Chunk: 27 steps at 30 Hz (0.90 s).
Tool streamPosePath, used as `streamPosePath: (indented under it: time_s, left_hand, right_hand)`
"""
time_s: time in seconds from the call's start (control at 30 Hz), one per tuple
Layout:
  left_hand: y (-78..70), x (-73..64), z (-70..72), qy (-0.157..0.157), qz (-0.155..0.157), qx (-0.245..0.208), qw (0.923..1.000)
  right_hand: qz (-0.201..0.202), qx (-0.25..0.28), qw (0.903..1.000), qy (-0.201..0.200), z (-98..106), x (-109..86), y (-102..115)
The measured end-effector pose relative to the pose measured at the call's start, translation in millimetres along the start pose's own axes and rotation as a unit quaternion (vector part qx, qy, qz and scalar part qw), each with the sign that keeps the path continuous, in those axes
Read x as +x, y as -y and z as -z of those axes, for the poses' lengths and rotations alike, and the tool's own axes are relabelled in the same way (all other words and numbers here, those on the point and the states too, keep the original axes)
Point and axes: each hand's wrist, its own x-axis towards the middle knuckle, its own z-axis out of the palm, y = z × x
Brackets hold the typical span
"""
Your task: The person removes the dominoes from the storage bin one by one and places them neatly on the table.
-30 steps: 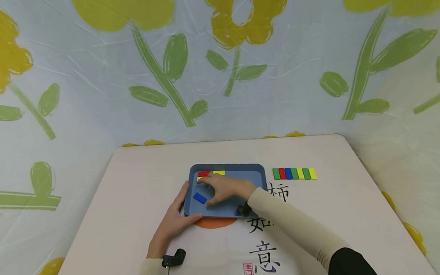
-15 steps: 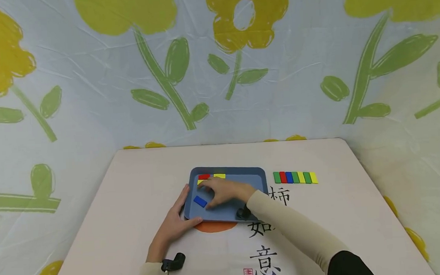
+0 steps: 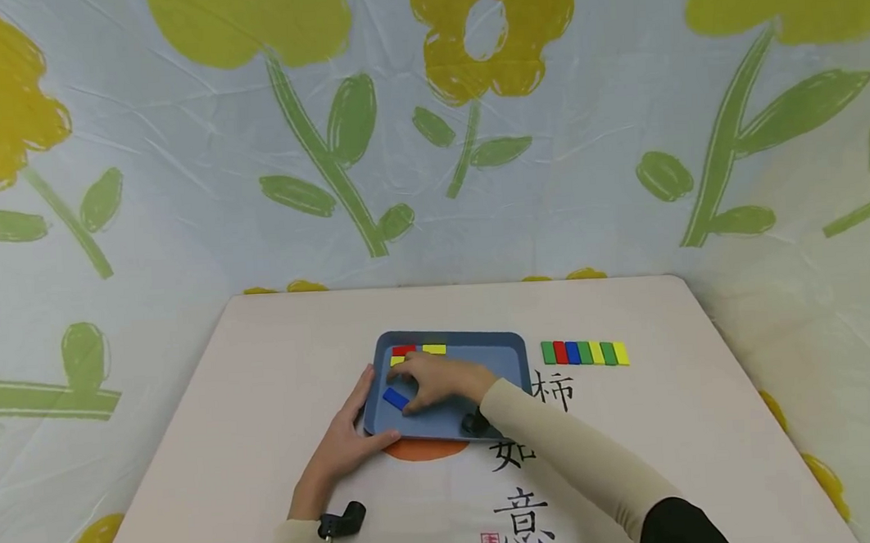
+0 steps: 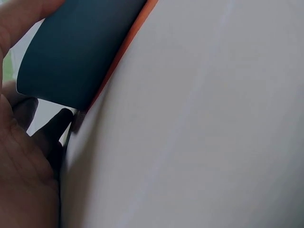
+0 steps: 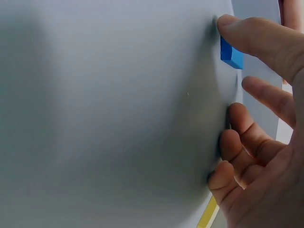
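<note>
We see the step in hand as collecting the small blue rectangular block [image 3: 394, 399], which lies flat on the floor of the shallow blue-grey rectangular tray [image 3: 488, 357], in its left part and nearer the front rim. Our right hand [image 3: 441, 379] arches over the tray with bent fingers, a gap between thumb and index finger. The thumb overlaps one end of the block in the right wrist view; we cannot tell whether it touches, and we see nothing pinched. Our left hand [image 3: 346, 437] steadies the tray's near-left corner, fingers fairly straight along the side and thumb along the front.

The next move, we judge, calls for closing thumb and index finger on the block while the tray is kept steady.

The block's long axis lies aslant, from far left to near right. By contrast, the flat red rectangular block [image 3: 404, 350] at the tray's far left lies lengthwise left to right, while the multicoloured row of seven rectangular blocks [image 3: 585, 353] beyond the right rim has its pieces pointing away from us, side by side.
</note>
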Motion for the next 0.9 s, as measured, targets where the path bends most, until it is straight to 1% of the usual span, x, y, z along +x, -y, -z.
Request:
streamPosePath:
  time_s: [0.1,0.23,0.5,0.73,0.9]
  left_hand:
    - [0.1,-1.3,0.0,-0.002,-0.001,0.004,1.0000]
    - [-0.5,-1.2,-0.1,-0.003,-0.006,0.005,1.0000]
    - [-0.7,-1.4,-0.7,-0.003,-0.007,0.001,1.0000]
    - [-1.6,-1.5,-0.9,-0.001,-0.002,0.003,1.0000]
    - [0.2,-0.8,-0.3,0.000,0.001,0.008,1.0000]
  right_hand:
    - [0.006,0.004,1.0000,-0.003,-2,-0.4,0]
    - [0.010,-0.004,0.9999,-0.008,-3,-0.2,0]
    - [0.012,-0.010,0.9999,-0.005,-2,-0.7,2]
    - [0.006,0.018,0.9998,-0.010,2,-7.0,-3]
    - [-0.006,0.034,0.9992,-0.020,11,-16.1,-5]
